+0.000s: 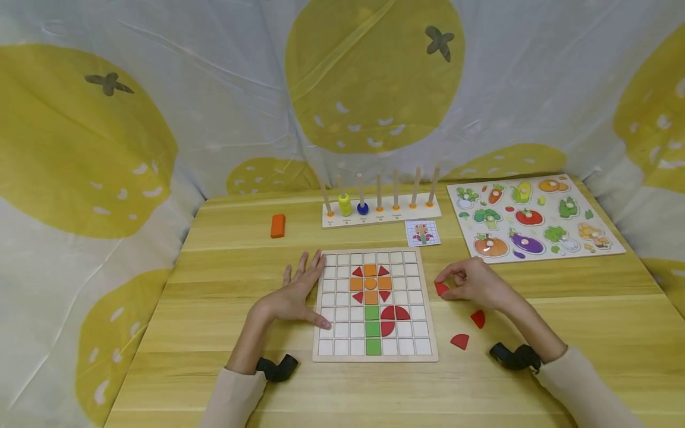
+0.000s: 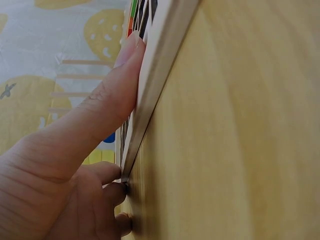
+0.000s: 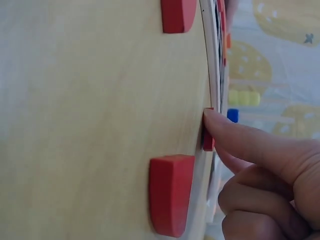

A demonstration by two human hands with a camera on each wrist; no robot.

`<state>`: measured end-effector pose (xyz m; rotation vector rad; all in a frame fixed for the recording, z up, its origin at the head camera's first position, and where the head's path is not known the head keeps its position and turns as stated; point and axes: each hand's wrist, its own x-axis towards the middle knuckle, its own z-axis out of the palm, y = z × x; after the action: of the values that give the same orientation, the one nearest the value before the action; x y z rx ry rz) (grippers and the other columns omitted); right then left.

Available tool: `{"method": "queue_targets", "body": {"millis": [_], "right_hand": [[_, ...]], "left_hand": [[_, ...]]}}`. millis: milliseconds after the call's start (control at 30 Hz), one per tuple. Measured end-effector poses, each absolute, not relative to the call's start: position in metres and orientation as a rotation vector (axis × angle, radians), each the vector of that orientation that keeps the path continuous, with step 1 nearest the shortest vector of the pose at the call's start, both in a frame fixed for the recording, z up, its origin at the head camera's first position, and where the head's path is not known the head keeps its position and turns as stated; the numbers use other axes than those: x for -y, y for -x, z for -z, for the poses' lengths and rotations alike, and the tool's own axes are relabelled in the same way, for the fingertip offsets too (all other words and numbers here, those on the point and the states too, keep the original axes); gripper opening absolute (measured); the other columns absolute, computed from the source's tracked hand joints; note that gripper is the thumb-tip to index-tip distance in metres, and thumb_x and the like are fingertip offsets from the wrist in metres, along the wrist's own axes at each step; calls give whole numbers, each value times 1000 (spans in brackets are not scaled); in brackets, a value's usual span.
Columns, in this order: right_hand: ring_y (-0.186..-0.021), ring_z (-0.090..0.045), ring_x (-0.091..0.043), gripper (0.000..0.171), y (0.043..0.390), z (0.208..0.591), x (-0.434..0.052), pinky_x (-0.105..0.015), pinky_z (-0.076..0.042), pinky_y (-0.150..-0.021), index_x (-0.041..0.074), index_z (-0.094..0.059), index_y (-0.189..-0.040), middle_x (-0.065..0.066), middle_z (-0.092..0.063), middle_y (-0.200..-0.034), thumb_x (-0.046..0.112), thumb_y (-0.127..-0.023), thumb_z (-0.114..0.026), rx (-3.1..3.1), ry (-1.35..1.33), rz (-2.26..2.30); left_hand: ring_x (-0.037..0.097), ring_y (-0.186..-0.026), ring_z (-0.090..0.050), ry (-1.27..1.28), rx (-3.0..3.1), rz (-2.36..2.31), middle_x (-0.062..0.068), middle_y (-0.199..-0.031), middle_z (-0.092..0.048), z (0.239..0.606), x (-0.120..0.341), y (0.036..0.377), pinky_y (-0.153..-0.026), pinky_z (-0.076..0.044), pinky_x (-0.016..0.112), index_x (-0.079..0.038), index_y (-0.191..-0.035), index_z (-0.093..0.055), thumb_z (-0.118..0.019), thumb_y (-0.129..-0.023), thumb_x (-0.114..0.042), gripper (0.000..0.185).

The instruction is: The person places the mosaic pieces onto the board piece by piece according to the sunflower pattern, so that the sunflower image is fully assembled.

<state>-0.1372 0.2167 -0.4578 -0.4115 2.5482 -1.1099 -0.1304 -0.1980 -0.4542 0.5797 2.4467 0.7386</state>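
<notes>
A white grid board (image 1: 412, 345) lies in the middle of the wooden table, with orange, red and green pieces forming a flower. My left hand (image 1: 306, 289) lies flat beside its left edge, fingers straight, and the thumb (image 2: 112, 100) presses on the board's rim (image 2: 162, 70). Right of the board, my right hand (image 1: 448, 283) pinches a small red piece (image 1: 441, 289) by its fingertips (image 3: 220, 125); in the right wrist view that red piece (image 3: 208, 137) sits against the table. Two more red quarter-round pieces (image 1: 478, 318) (image 1: 459, 341) lie loose on the table nearer me.
At the back stand a peg rack (image 1: 381, 215) with a yellow and a blue ring, a small pattern card (image 1: 423, 232) and an orange block (image 1: 277, 226). A vegetable puzzle board (image 1: 605, 246) lies back right. A lemon-print cloth surrounds the table.
</notes>
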Motion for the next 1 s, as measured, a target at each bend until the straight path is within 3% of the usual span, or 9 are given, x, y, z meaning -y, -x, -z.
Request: {"method": "queue_targets", "body": {"millis": [267, 567, 1000], "right_hand": [[-57, -34, -10, 23, 134, 450, -196, -23, -26, -53, 5, -79, -107, 4, -34, -63, 14, -86, -84, -2485, 345, 1182], [-57, -31, -10, 21, 116, 443, -119, -22, -30, -58, 7, -79, -103, 6, -30, -59, 14, -85, -85, -2374, 450, 1295], [-50, -39, -7, 15, 106, 448, -55, -18, -26, -48, 7, -80, -92, 6, -46, -55, 10, -79, -88, -2451, 470, 1183]], "left_hand": [[38, -157, 28, -569, -2450, -741, 9, -174, 21, 456, 200, 130, -122, 20, 69, -9, -166, 9, -94, -72, -44, 143], [38, -157, 29, -576, -2448, -731, 9, -174, 21, 456, 198, 131, -122, 19, 69, -9, -166, 8, -94, -72, -45, 143], [38, -157, 29, -582, -2450, -739, 9, -174, 20, 456, 198, 132, -122, 19, 69, -9, -166, 8, -93, -72, -45, 143]]}}
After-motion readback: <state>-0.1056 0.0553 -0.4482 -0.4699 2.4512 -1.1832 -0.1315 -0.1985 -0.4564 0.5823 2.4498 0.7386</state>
